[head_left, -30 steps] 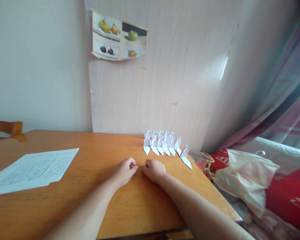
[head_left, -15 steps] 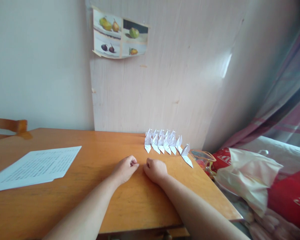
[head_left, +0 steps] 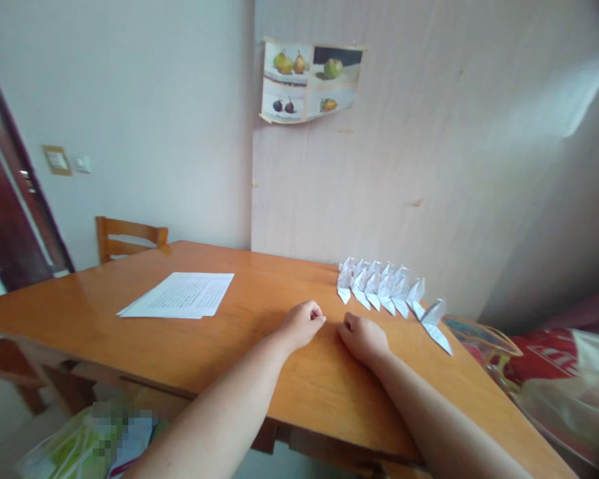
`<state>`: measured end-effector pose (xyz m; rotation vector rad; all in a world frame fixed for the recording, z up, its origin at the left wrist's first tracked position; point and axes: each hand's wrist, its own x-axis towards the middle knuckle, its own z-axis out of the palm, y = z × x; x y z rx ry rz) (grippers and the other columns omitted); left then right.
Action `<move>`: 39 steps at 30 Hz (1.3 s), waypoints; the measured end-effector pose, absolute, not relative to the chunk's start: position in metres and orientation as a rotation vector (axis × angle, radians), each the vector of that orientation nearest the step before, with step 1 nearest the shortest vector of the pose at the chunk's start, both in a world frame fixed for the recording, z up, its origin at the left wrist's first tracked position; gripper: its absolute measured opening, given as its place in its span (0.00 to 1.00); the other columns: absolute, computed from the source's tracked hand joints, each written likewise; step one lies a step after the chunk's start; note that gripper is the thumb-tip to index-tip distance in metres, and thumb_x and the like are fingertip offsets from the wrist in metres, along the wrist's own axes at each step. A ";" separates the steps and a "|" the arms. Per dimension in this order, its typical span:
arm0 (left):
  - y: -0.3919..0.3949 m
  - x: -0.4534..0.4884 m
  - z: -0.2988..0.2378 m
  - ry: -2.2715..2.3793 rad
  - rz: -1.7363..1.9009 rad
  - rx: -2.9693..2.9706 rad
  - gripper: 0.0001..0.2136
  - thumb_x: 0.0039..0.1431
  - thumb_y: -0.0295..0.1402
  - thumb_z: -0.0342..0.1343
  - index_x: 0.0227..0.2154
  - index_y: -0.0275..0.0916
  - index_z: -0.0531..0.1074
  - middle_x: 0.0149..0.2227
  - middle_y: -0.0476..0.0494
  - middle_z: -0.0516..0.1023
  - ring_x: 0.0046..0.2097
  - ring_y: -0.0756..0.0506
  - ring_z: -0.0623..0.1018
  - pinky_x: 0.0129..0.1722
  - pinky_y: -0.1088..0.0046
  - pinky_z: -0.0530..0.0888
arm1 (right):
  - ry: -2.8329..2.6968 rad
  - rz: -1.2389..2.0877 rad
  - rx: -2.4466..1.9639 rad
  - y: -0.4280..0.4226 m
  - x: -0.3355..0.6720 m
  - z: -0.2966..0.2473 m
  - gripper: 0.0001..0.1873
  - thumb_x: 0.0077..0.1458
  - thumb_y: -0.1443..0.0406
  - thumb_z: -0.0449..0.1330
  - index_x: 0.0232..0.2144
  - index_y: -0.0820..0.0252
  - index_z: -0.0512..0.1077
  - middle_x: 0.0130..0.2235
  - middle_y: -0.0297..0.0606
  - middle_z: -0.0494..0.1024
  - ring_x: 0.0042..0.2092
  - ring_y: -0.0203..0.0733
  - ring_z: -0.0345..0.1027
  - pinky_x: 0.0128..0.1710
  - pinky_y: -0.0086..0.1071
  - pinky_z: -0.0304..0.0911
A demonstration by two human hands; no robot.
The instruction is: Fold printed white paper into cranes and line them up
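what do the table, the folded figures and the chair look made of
Table: probably wood or wood veneer with a satin varnish, given its orange-brown tone and soft sheen. Folded figures: apparently matte white paper, from their pointed folds. Chair: likely varnished wood, judging by its orange-brown slatted back.

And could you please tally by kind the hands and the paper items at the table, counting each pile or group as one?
Hands: 2, left hand and right hand
Pile of printed sheets: 1
Group of folded paper pieces: 1
Total: 4
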<state>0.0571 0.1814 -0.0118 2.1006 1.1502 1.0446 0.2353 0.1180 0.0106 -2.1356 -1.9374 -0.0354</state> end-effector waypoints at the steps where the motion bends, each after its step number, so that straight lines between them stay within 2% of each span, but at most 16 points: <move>1: 0.181 0.057 -0.012 1.158 1.059 2.092 0.04 0.55 0.34 0.57 0.28 0.40 0.70 0.29 0.50 0.76 0.32 0.48 0.73 0.33 0.74 0.67 | -1.945 -0.025 -2.128 0.118 0.236 0.010 0.15 0.64 0.56 0.49 0.32 0.55 0.70 0.35 0.40 0.80 0.36 0.43 0.73 0.28 0.31 0.47; 11: 0.192 0.044 -0.004 1.367 1.276 1.888 0.04 0.57 0.33 0.57 0.28 0.40 0.71 0.29 0.51 0.77 0.32 0.49 0.74 0.32 0.75 0.68 | -1.971 0.039 -2.098 0.122 0.242 0.008 0.17 0.64 0.54 0.48 0.29 0.56 0.68 0.34 0.41 0.79 0.38 0.44 0.72 0.28 0.30 0.49; 20: 0.215 -0.001 0.030 1.794 1.404 1.614 0.09 0.63 0.40 0.53 0.38 0.42 0.74 0.38 0.46 0.81 0.37 0.47 0.79 0.35 0.73 0.70 | -1.957 0.028 -2.101 0.122 0.241 0.007 0.16 0.64 0.55 0.48 0.29 0.55 0.69 0.35 0.40 0.80 0.38 0.44 0.72 0.28 0.31 0.48; 23: 0.221 -0.039 0.040 1.969 1.324 1.600 0.11 0.63 0.42 0.52 0.39 0.43 0.74 0.40 0.44 0.82 0.42 0.42 0.79 0.39 0.69 0.71 | -1.927 0.017 -2.118 0.122 0.239 0.008 0.16 0.64 0.55 0.48 0.31 0.55 0.70 0.36 0.40 0.80 0.38 0.43 0.72 0.28 0.31 0.47; 26: 0.223 -0.085 0.048 2.168 1.184 1.609 0.13 0.61 0.45 0.52 0.41 0.45 0.76 0.43 0.40 0.81 0.47 0.34 0.78 0.45 0.58 0.70 | -1.900 0.012 -2.132 0.122 0.237 0.008 0.15 0.64 0.56 0.49 0.33 0.55 0.72 0.35 0.40 0.80 0.37 0.42 0.72 0.28 0.31 0.47; 28: 0.221 -0.116 0.050 2.309 1.084 1.599 0.16 0.59 0.46 0.53 0.45 0.44 0.76 0.49 0.33 0.79 0.53 0.27 0.75 0.49 0.49 0.67 | -1.890 0.007 -2.134 0.122 0.235 0.009 0.15 0.64 0.56 0.49 0.33 0.55 0.73 0.36 0.40 0.80 0.38 0.42 0.72 0.28 0.31 0.47; 30: 0.218 -0.145 0.048 2.435 0.989 1.568 0.21 0.57 0.45 0.53 0.48 0.38 0.76 0.54 0.23 0.74 0.57 0.20 0.70 0.51 0.41 0.64 | -1.889 0.003 -2.130 0.121 0.235 0.010 0.15 0.64 0.57 0.50 0.34 0.55 0.73 0.36 0.40 0.81 0.38 0.43 0.73 0.28 0.31 0.47; 33: 0.218 -0.179 0.039 2.555 0.867 1.552 0.23 0.57 0.45 0.52 0.47 0.31 0.76 0.55 0.17 0.72 0.59 0.19 0.68 0.56 0.37 0.57 | -1.891 -0.003 -2.132 0.121 0.234 0.010 0.15 0.64 0.57 0.50 0.34 0.55 0.73 0.37 0.40 0.81 0.38 0.44 0.73 0.28 0.31 0.48; 36: 0.223 -0.194 0.028 2.677 0.570 1.549 0.26 0.58 0.49 0.48 0.47 0.32 0.76 0.53 0.19 0.75 0.56 0.21 0.71 0.55 0.37 0.59 | -1.893 -0.006 -2.140 0.120 0.233 0.011 0.15 0.64 0.58 0.50 0.34 0.56 0.74 0.37 0.41 0.81 0.38 0.44 0.74 0.28 0.31 0.49; 39: 0.226 -0.194 0.024 2.682 0.504 1.595 0.27 0.58 0.49 0.47 0.49 0.31 0.74 0.55 0.20 0.74 0.57 0.24 0.70 0.55 0.39 0.60 | -1.899 -0.009 -2.143 0.119 0.233 0.012 0.16 0.64 0.57 0.49 0.35 0.55 0.74 0.37 0.41 0.81 0.39 0.45 0.74 0.29 0.31 0.49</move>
